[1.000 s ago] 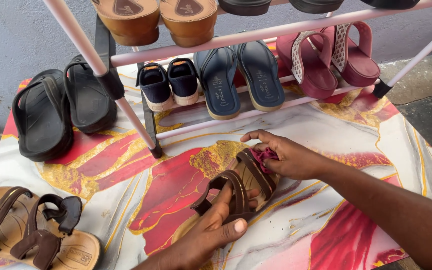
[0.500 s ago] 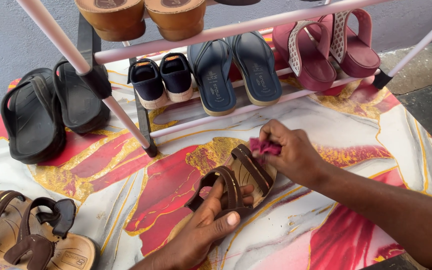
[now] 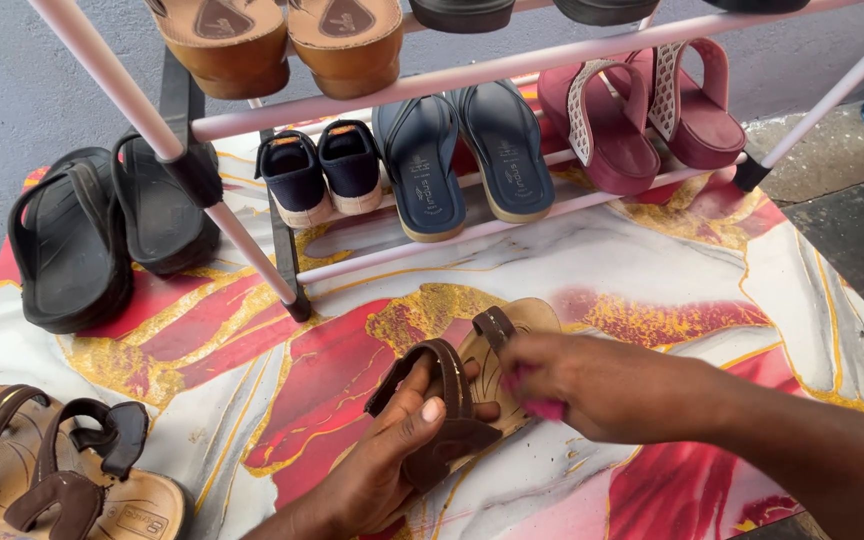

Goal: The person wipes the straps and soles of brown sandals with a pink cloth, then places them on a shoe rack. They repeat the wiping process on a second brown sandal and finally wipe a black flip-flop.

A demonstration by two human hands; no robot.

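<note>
A brown strapped sandal (image 3: 472, 390) lies on the marbled red, white and gold mat (image 3: 672, 270). My left hand (image 3: 382, 465) grips it by the near strap, thumb over the band. My right hand (image 3: 602, 385) is closed on a small pink cloth (image 3: 544, 408) and presses it against the sandal's tan footbed, between the two straps. The cloth is mostly hidden under the fingers.
A pink-railed shoe rack (image 3: 472, 75) stands behind with tan wedges (image 3: 287, 40), small navy shoes (image 3: 322, 170), blue flip-flops (image 3: 467, 155) and maroon slides (image 3: 642, 110). Black sandals (image 3: 102, 235) lean at left. Another brown sandal pair (image 3: 42, 475) lies bottom left.
My right hand has slid with the pink cloth from the sandal's far end toward its middle. My left hand has shifted its grip on the strap. The view has tilted slightly.
</note>
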